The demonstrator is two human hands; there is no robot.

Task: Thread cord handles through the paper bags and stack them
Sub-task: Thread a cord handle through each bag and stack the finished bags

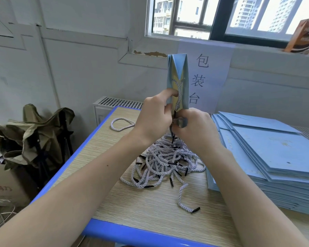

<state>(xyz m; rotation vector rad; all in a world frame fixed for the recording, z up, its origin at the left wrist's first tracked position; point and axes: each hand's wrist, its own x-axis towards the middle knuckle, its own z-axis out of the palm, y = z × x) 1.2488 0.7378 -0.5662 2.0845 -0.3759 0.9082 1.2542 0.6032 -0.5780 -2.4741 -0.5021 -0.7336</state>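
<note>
Bare forearms reach in from the near edge over a wood-grain surface (150, 207) with a blue rim. Off to the far left, beside the surface, olive-green fabric (36, 132) is heaped above a cardboard box (5, 186). A single loop of white cord (120, 124) lies near the far left edge of the surface. The left hand (154, 115) grips one side of a light blue paper bag (183, 77), which is held up on edge above the surface, its forefinger pressed against the yellowish inner face. A twisted cord handle (179, 94) runs down the bag's open mouth between the two hands. Below them sits a tangled pile of white cords (165, 161) with black tips. The right hand (194, 127) has its fingers curled round the bag's lower corner, pinching the cord there. On the right rests a stack of flat blue bags (275, 154).
</note>
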